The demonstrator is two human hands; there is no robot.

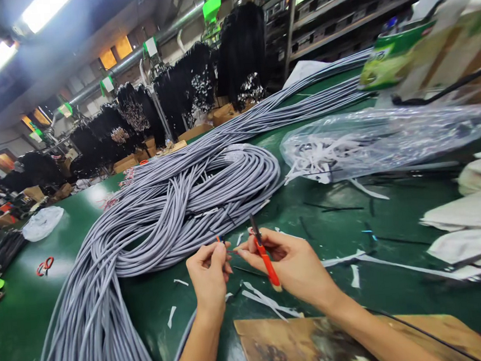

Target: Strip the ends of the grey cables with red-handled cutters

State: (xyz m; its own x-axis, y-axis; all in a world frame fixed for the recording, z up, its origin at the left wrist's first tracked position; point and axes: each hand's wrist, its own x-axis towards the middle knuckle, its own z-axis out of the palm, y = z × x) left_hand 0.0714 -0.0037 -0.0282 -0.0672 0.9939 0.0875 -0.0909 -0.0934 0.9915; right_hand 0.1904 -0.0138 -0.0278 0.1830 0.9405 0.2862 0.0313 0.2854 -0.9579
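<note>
My left hand is closed in a pinch on the end of a grey cable, which runs down beside my left forearm. Thin coloured wires poke out at its fingertips. Red-handled scissors rest in my right hand, blades pointing up and away. The thumb and finger of that hand also pinch a thin reddish wire between the two hands. Just beyond lies a large looped bundle of grey cables on the green table.
A clear plastic bag of white strips lies at the right, near white cloth gloves. Cardboard sits under my right forearm. White scraps litter the table. A second red-handled pair of scissors lies at the left.
</note>
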